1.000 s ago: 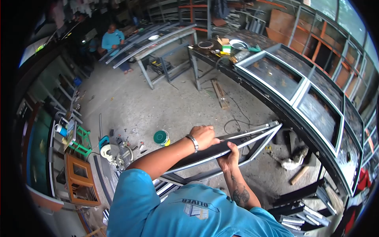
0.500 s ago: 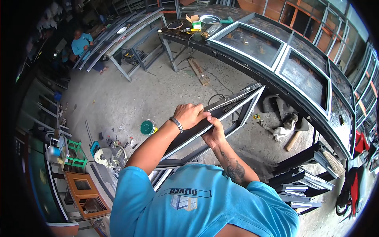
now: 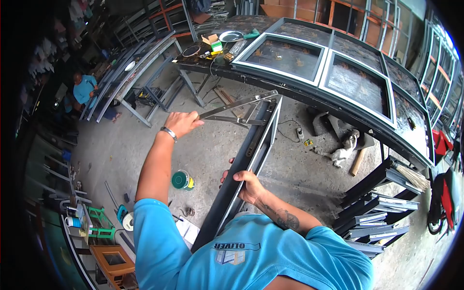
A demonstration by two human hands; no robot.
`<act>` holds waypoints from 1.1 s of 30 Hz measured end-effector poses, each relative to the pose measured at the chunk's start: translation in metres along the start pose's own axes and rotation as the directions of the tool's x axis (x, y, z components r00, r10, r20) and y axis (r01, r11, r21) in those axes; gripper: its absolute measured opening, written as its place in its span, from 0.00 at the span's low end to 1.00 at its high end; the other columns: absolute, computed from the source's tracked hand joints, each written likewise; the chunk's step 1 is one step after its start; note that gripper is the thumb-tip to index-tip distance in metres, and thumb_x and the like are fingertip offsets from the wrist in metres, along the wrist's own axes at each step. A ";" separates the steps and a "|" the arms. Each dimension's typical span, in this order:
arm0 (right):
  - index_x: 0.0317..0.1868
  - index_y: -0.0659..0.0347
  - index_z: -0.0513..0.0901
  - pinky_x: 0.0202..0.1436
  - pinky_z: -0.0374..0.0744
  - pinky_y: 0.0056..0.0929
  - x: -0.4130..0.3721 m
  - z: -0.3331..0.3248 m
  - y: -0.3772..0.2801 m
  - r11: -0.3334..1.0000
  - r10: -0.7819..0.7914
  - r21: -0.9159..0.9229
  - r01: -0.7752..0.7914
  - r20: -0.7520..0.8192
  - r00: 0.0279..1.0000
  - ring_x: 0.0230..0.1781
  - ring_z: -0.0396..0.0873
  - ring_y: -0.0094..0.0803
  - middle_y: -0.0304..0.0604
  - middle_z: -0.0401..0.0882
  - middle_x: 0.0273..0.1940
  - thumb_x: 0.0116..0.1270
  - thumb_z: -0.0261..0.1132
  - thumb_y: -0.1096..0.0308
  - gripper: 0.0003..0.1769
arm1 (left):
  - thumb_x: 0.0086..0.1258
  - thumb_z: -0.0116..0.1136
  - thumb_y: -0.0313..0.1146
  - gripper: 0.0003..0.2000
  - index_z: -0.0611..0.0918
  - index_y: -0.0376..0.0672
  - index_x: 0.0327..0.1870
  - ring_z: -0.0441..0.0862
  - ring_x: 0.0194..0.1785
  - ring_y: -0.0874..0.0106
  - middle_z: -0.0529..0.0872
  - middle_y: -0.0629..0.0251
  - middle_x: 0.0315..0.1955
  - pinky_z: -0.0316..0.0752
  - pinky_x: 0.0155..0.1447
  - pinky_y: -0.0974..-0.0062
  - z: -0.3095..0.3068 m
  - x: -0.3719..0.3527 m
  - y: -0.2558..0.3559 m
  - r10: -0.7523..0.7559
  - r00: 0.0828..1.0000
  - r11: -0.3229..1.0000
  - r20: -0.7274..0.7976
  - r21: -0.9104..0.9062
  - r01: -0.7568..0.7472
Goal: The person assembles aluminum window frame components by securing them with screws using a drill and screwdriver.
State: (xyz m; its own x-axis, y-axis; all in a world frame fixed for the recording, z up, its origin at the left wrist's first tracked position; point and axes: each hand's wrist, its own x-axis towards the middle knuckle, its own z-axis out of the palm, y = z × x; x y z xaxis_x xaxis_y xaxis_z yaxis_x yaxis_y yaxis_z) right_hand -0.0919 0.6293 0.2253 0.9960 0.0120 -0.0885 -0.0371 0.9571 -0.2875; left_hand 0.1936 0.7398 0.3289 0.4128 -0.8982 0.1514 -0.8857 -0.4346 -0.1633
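Note:
My left hand (image 3: 181,124), with a metal bracelet at the wrist, is closed on the free end of a metal window stay hinge (image 3: 233,106). The hinge's linked arms stand swung out from the frame's edge, and its track lies along that edge. A dark grey window sash frame (image 3: 231,181) tilts upward in front of my body. Around its side wraps my right hand (image 3: 249,186), thumb on the near face and fingertips showing on the other side. The frame's lower end is hidden against my shirt.
A long dark workbench (image 3: 290,82) carries white-edged window frames (image 3: 285,39) on the right. Stacked dark profiles (image 3: 372,212) stand at lower right, near a cat (image 3: 345,150). A green-lidded bucket (image 3: 180,180) sits on the floor. A co-worker (image 3: 84,89) is at far left.
My left hand has moved left and up, swinging the hinge arms out from the frame. The frame has turned steeper, and my right hand has shifted lower along it.

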 end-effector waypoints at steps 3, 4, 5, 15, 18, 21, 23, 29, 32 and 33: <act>0.62 0.52 0.65 0.50 0.83 0.49 -0.006 0.025 0.002 0.994 0.105 -0.010 -0.104 0.069 0.992 0.44 0.81 0.43 0.52 0.80 0.42 0.53 0.66 0.76 0.35 | 0.69 0.57 0.56 0.19 0.76 0.48 0.33 0.84 0.31 0.51 0.85 0.56 0.24 0.73 0.36 0.53 -0.044 0.006 -0.050 0.069 0.996 0.982 -0.052 0.180 -0.059; 0.63 0.52 0.65 0.51 0.83 0.49 -0.004 0.028 0.006 0.990 0.141 -0.021 -0.140 0.088 0.986 0.45 0.81 0.42 0.52 0.80 0.42 0.53 0.66 0.76 0.36 | 0.71 0.53 0.57 0.20 0.76 0.48 0.34 0.84 0.33 0.52 0.86 0.57 0.25 0.74 0.38 0.54 -0.065 0.009 -0.063 0.059 0.998 0.967 0.016 0.248 -0.061; 0.63 0.52 0.65 0.51 0.82 0.48 -0.002 0.033 0.013 0.984 0.179 -0.035 -0.176 0.110 0.978 0.46 0.81 0.42 0.51 0.80 0.43 0.53 0.66 0.77 0.36 | 0.72 0.49 0.59 0.21 0.77 0.48 0.35 0.85 0.35 0.52 0.87 0.58 0.26 0.76 0.40 0.54 -0.088 0.011 -0.076 0.042 0.996 0.947 0.082 0.316 -0.066; 0.67 0.54 0.63 0.58 0.76 0.43 -0.018 0.076 0.053 0.934 0.341 -0.227 -0.275 0.338 0.877 0.52 0.78 0.42 0.50 0.80 0.46 0.48 0.68 0.78 0.43 | 0.55 0.61 0.30 0.08 0.72 0.50 0.24 0.77 0.39 0.66 0.76 0.69 0.25 0.67 0.44 0.67 -0.221 -0.007 -0.123 0.212 0.972 0.833 -0.104 0.539 -0.124; 0.68 0.56 0.62 0.58 0.76 0.41 -0.015 0.084 0.051 0.945 0.307 -0.223 -0.239 0.354 0.883 0.51 0.78 0.41 0.50 0.79 0.46 0.47 0.67 0.79 0.44 | 0.54 0.65 0.31 0.09 0.76 0.49 0.32 0.77 0.45 0.65 0.79 0.67 0.32 0.69 0.48 0.64 -0.231 -0.003 -0.117 0.052 0.997 0.846 -0.064 0.533 -0.010; 0.72 0.54 0.59 0.59 0.76 0.44 -0.002 0.076 0.064 0.968 0.225 -0.195 -0.160 0.382 0.896 0.51 0.79 0.42 0.48 0.79 0.48 0.44 0.67 0.79 0.51 | 0.52 0.70 0.32 0.21 0.79 0.46 0.49 0.76 0.56 0.61 0.80 0.62 0.45 0.70 0.57 0.62 -0.223 -0.008 -0.081 0.039 0.946 0.901 -0.323 0.420 0.106; 0.72 0.58 0.60 0.54 0.78 0.39 0.004 0.091 0.056 0.975 0.192 -0.173 -0.142 0.315 0.930 0.44 0.80 0.38 0.47 0.80 0.44 0.46 0.61 0.81 0.47 | 0.53 0.71 0.33 0.28 0.75 0.46 0.58 0.73 0.61 0.59 0.77 0.60 0.54 0.69 0.62 0.62 -0.223 -0.026 -0.047 0.068 0.952 0.922 -0.299 0.383 0.054; 0.69 0.49 0.65 0.55 0.81 0.48 0.058 0.087 0.027 0.994 0.095 0.028 -0.106 0.263 0.960 0.46 0.82 0.43 0.47 0.81 0.45 0.48 0.61 0.81 0.43 | 0.58 0.68 0.40 0.29 0.77 0.40 0.61 0.74 0.63 0.50 0.80 0.51 0.57 0.66 0.69 0.61 -0.283 -0.147 0.033 -0.160 0.987 0.985 0.035 0.076 0.157; 0.63 0.48 0.70 0.51 0.82 0.52 0.086 0.106 -0.004 0.992 0.016 0.121 -0.046 0.238 0.971 0.43 0.83 0.45 0.48 0.81 0.42 0.51 0.60 0.78 0.35 | 0.65 0.63 0.50 0.29 0.78 0.38 0.60 0.77 0.60 0.52 0.81 0.50 0.56 0.70 0.63 0.59 -0.279 -0.250 0.045 -0.386 0.922 0.911 0.036 -0.139 0.388; 0.62 0.48 0.70 0.51 0.83 0.52 0.092 0.116 -0.015 0.990 -0.001 0.139 -0.030 0.222 0.975 0.42 0.83 0.46 0.48 0.81 0.41 0.52 0.60 0.78 0.34 | 0.67 0.62 0.55 0.31 0.78 0.37 0.61 0.77 0.60 0.54 0.81 0.52 0.56 0.71 0.63 0.60 -0.272 -0.288 0.046 -0.449 0.891 0.875 0.072 -0.168 0.454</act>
State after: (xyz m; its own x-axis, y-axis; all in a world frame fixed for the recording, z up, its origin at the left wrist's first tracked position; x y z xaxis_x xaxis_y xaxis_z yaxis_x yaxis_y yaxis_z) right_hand 0.0096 0.6496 0.3317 0.9892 0.0746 0.1260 -0.0554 0.9872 -0.1496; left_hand -0.0239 0.9961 0.5427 0.7802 -0.6100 0.1384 -0.6232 -0.7769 0.0894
